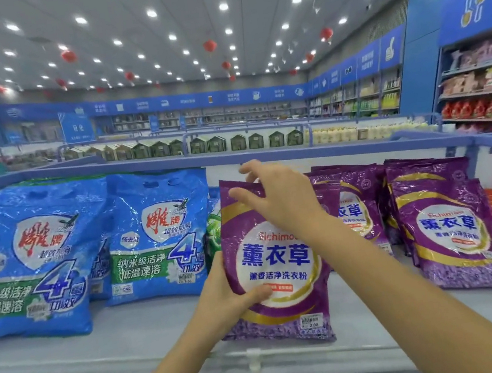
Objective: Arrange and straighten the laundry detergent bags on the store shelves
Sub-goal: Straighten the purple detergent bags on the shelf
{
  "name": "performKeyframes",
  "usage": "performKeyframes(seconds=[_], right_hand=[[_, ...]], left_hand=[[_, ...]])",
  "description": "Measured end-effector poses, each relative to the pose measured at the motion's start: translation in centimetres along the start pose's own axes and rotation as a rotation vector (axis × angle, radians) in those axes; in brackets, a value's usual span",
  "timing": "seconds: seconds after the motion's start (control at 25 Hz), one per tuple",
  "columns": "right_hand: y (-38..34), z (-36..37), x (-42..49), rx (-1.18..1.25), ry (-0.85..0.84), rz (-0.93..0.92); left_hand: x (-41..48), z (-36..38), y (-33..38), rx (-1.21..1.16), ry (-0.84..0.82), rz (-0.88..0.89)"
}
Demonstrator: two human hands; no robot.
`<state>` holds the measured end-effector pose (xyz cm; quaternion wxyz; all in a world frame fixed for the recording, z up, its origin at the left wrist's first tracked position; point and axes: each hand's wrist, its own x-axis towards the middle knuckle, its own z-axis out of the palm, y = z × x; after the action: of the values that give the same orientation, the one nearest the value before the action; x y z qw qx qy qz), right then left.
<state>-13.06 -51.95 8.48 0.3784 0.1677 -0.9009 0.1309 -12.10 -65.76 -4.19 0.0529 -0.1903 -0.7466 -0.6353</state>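
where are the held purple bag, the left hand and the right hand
held purple bag (pixel 277 258): head view, white centre label
left hand (pixel 222 290): head view, middle of the hand
right hand (pixel 279 200): head view, back of the hand

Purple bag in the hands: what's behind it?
Past the left edge of the held purple bag a green bag shows; past its right edge, more purple bags. Whatever stands directly behind it is covered.

ceiling (pixel 112 1): round lights (pixel 223 6) glowing in rows | red lanterns (pixel 209 46) hanging beneath it | blue sign band (pixel 192 100) running along the far wall | stocked racks (pixel 477 85) standing against the right wall
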Motion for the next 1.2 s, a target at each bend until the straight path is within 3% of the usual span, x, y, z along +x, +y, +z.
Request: performKeyframes(seconds=[0.16,0.36,0.48,0.56,0.6,0.64,0.72,0.8,1.0,1.2], right_hand=[[-0.8,0.9,1.8,-0.068,-0.034,0.056],[0.0,0.7,2.1,0.014,0.036,0.13],[-0.3,0.5,0.3,-0.118,0.37,-0.007],[1.8,-0.8,-1.6,0.011,0.599,0.056],[3.3,-1.3,-3.0,0.109,0.615,0.154],[4.9,-1.5,-4.5,0.218,0.543,0.298],[6.9,-1.1,-7.1,0.494,0.18,0.569],[7.7,0.2,-8.5,0.79,-0.059,0.652],[8.3,0.2,-7.5,0.852,0.075,0.631],[8.9,0.6,-9.8,0.914,0.033,0.72]], left_hand=[[0.2,-0.4,-0.5,-0.022,-0.085,0.014],[1.2,-1.5,-0.5,-0.179,-0.244,-0.143],[1.4,-2.1,-0.7,-0.213,-0.386,-0.243],[1.4,-2.1,-1.1,-0.22,-0.373,-0.269],[1.4,-2.0,-1.2,-0.231,-0.354,-0.275],[1.3,-2.0,-1.2,-0.244,-0.337,-0.278],[1.2,-1.9,-1.2,-0.248,-0.317,-0.272],[1.2,-1.9,-1.0,-0.249,-0.31,-0.268],[1.1,-1.0,-0.5,-0.239,-0.323,-0.246],[1.4,-0.2,-0.4,-0.315,-0.249,-0.273]])
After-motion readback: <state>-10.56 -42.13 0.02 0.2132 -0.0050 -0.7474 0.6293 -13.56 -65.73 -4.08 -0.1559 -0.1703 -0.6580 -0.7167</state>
